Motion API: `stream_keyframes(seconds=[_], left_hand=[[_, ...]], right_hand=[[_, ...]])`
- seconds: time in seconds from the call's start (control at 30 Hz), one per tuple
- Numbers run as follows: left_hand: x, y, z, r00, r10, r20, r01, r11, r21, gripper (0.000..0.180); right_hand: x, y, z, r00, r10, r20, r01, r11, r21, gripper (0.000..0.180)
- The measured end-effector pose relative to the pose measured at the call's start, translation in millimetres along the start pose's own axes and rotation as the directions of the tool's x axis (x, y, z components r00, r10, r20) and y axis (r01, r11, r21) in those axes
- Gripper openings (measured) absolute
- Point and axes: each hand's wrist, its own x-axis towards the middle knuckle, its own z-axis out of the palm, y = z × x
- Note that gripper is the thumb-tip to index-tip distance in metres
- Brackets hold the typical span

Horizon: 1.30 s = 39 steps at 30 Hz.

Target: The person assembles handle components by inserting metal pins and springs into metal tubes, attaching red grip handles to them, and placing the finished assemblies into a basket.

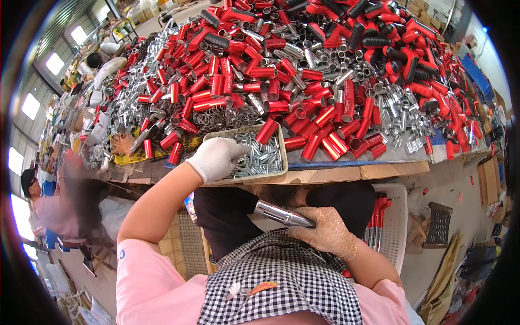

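My left hand (218, 158), in a white knit glove, reaches over a shallow cream tray (265, 176) of small silver metal pins (264, 161). Its fingers are bent together at the pins; whatever lies between the fingertips is too small to make out. Over my lap, my right hand (326, 232) wears a tan patterned glove. It is closed around the dark end of a shiny chrome tubular tool (281, 213), which points up and to the left. A loose red cylinder (267, 131) leans on the tray's far right corner.
Beyond the tray rises a heap of red metal sleeves (325, 116), silver tubes (392, 108) and red-and-black handles (409, 62). Coiled springs (230, 116) lie behind the tray. At my right stands a white crate (400, 216) holding red-handled tools (376, 222). Another person (59, 208) sits at far left.
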Motion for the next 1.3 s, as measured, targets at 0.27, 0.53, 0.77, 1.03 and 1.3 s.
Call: stream_keyframes(seconds=[0.27,0.53,0.77,1.03,1.3], left_hand=[[-37,55,-24,0.929,-0.168,-0.33,0.001,0.892,-0.451,0.011],[-52,135,19,0.948,-0.236,-0.213,-0.013,0.64,-0.768,0.006],[-42,146,24,0.868,-0.491,-0.074,0.219,0.512,-0.831,0.009],[-50,124,17,0.891,0.025,-0.452,-0.388,0.559,-0.733,0.01],[-55,120,15,0.929,0.216,-0.3,-0.363,0.681,-0.636,0.022]], right_hand=[[6,13,-2,0.987,0.098,0.125,-0.12,0.975,0.185,0.046],[2,2,2,0.981,0.03,0.192,-0.071,0.975,0.21,0.05],[-5,-12,7,0.996,-0.088,-0.024,0.075,0.94,-0.333,0.053],[-13,-16,1,0.994,-0.108,-0.024,0.094,0.937,-0.336,0.048],[-15,-9,-1,0.99,-0.132,-0.041,0.113,0.944,-0.309,0.046]])
